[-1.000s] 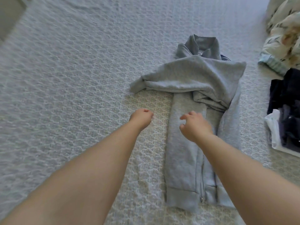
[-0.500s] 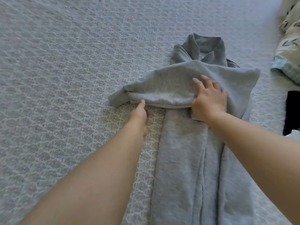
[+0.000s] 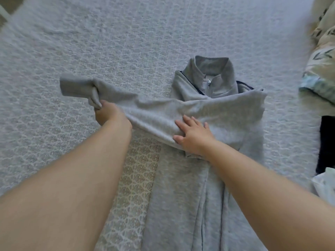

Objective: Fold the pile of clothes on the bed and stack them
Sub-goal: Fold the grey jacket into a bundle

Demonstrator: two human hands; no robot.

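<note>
Grey zip-up sweatshirt [image 3: 197, 187] is lying front-up on the bed, collar at the far end and the hem running off the bottom of the shot toward the person. The zipper [image 3: 209, 82] is pulled up near the stand-up collar, and you can see a thin dark trim line along the shoulder seams on both sides.

One sleeve [image 3: 145, 107] is stretched sideways across the chest and sticks out past the body of the sweatshirt on the left. The left hand [image 3: 108, 115] has the sleeve gripped near the cuff, fingers curled round a bunch of fabric, and it's holding that end lifted a bit off the bedspread, so the cuff [image 3: 76, 86] hangs out beyond the fist. The right hand [image 3: 194, 134] is flat on the sleeve where it crosses the torso, fingers spread and straight, just pressing the fabric down, not grabbing anything.

The white bedspread [image 3: 90, 42] has a raised lacy pattern and covers pretty much everything else in the shot.

Over on the right edge there's more stuff: a leafy cream print fabric [image 3: 324, 51] at the upper right, a black garment [image 3: 326, 142] below it, and a bit of white cloth [image 3: 324, 185] nearer the person. All of that sits well apart from the sweatshirt, nothing touching it.
</note>
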